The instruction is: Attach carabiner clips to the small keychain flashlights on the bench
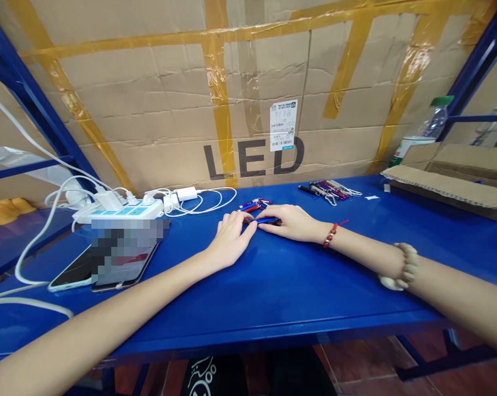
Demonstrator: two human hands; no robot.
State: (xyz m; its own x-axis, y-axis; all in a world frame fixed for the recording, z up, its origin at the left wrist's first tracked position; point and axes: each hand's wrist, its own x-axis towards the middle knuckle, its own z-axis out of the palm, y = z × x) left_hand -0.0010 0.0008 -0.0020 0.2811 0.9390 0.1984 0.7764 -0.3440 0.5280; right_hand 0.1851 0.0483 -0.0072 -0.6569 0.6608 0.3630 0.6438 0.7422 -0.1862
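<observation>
Both of my hands meet over the middle of the blue table. Between the thumb and fingers of my right hand (292, 221) is a slim blue metal tube (266, 220), lying roughly level. My left hand (231, 237) is closed around the tube's left end, its thumb against it; the fingers partly hide that end. Just behind my hands lies a small pile of similar red, blue and purple tubes (252, 205). Farther right, a second group of black, silver and purple tubes with carabiner clips (329, 190) rests on the table.
At left are a white power strip (120, 212) with chargers and cables, and two phones (127, 264). An open cardboard box (450, 184) and a green-capped bottle (428, 126) stand right. A large taped carton (170, 110) backs the blue table (273, 291).
</observation>
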